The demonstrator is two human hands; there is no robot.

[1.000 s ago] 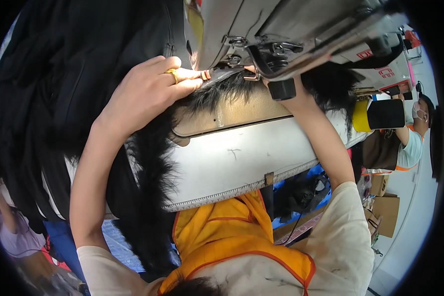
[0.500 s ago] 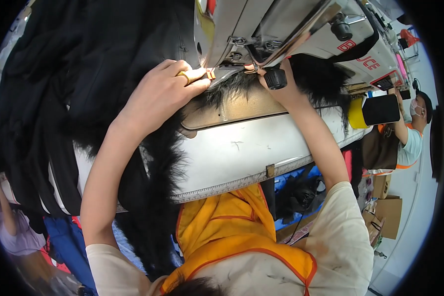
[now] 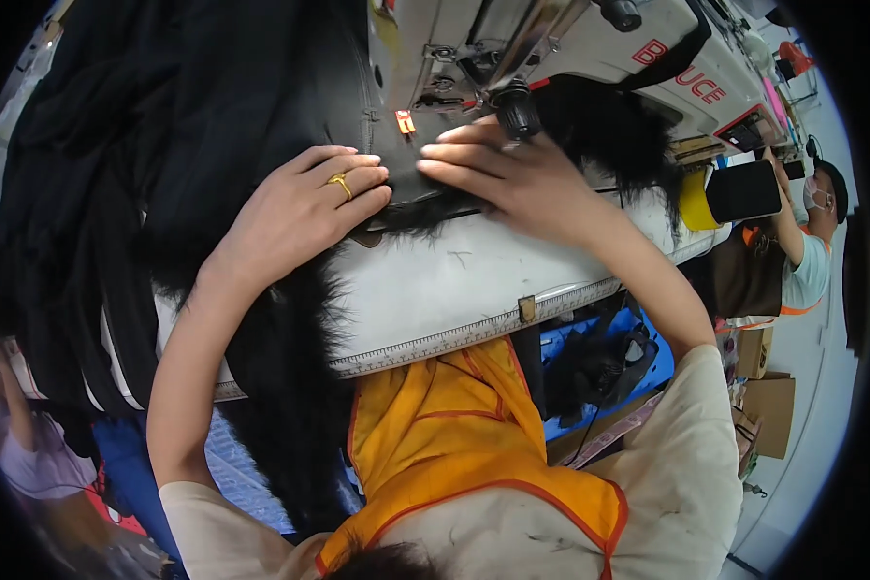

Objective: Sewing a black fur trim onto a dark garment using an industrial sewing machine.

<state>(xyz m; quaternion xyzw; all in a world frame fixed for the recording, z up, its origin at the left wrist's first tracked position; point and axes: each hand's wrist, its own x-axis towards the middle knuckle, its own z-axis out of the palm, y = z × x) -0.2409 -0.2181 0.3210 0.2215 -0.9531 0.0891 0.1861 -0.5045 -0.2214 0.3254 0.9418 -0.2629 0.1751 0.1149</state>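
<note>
Black cloth [image 3: 213,97] with fluffy black fur trim [image 3: 295,319] lies across the white sewing table [image 3: 435,300] and under the sewing machine head [image 3: 580,48]. My left hand [image 3: 309,208] rests open on the cloth left of the machine, a yellow ring on one finger. My right hand [image 3: 507,179] lies open, fingers stretched over the dark cloth just below the black knob [image 3: 518,111] of the machine. A small orange-red piece [image 3: 405,124] sits above the space between my hands. More fur [image 3: 619,130] bunches at the machine's right.
A masked co-worker [image 3: 807,271] sits at the right, beyond a yellow-and-black object [image 3: 735,196]. Another person [image 3: 29,454] shows at the lower left. A ruler strip [image 3: 425,351] runs along the table's front edge; a blue bin [image 3: 652,362] and cardboard boxes [image 3: 768,416] are below right.
My right hand has come out from behind the machine's knob, down and leftward onto the cloth. My left hand has shifted down from the orange piece. The cloth now covers more of the tan plate.
</note>
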